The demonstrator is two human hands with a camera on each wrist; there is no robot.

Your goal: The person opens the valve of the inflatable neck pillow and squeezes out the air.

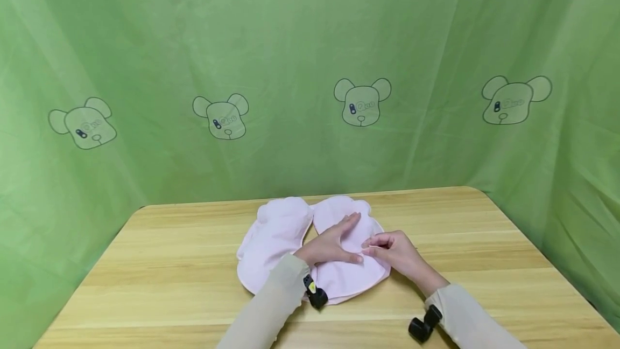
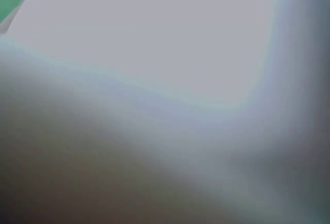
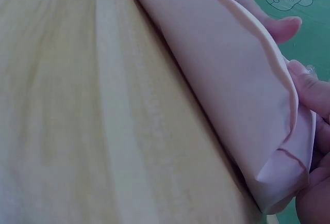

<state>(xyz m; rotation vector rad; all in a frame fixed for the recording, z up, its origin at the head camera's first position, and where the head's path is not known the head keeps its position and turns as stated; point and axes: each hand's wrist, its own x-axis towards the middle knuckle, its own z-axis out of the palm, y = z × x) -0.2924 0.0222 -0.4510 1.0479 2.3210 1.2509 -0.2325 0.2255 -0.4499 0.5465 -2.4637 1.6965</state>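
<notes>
Pinching pink fabric (image 1: 346, 280), right fingers (image 1: 381, 239) curled; left fingers (image 1: 347, 223) straight, thumb (image 1: 352, 257) spread wide, resting on fabric.

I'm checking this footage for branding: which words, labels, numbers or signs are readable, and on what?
None can be read for certain.
Green curtain: faint lettering inside the four bear drawings, too small and blurred to read.
Pink cloth: no lettering shows.
</notes>
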